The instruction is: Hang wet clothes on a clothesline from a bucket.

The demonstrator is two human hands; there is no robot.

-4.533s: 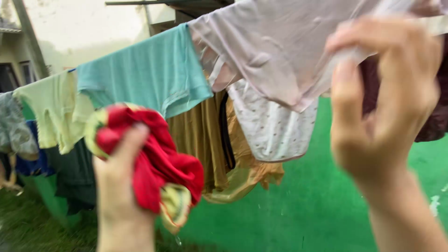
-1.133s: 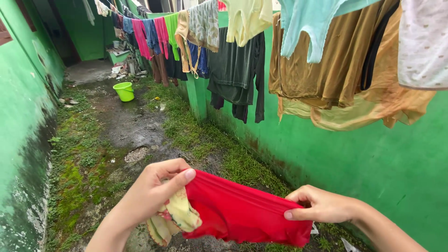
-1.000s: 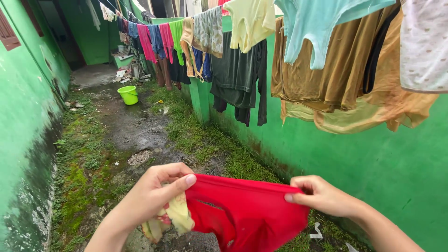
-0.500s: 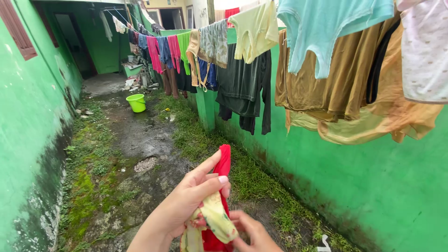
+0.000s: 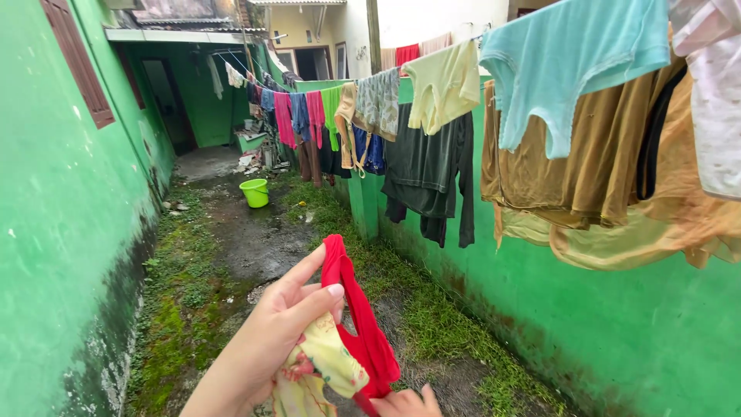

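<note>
- Pinching a red garment [image 5: 356,316] in the left hand [image 5: 266,347] — thumb and forefinger closed on it, a yellow floral cloth [image 5: 320,371] bunched under the palm at about 6 o'clock of the grip.
- Gripping the red garment's lower end with the right hand [image 5: 405,403], barely showing at the bottom edge; fingers curled, apparently closed on the fabric.
- Holding the garment bunched into a narrow strip, rising toward 12 o'clock from the hands, well below the line.
- Hanging already on the line [image 5: 463,38] from 10 to 2 o'clock: pink, blue, green, yellow [image 5: 444,85], teal [image 5: 575,69], brown [image 5: 571,170] and dark pieces, packed edge to edge.
- Judging by that — most of the wash being up, the red and floral pieces not yet hung.
- Standing far off at 11 o'clock on the wet path: a green bucket [image 5: 254,193].
</note>
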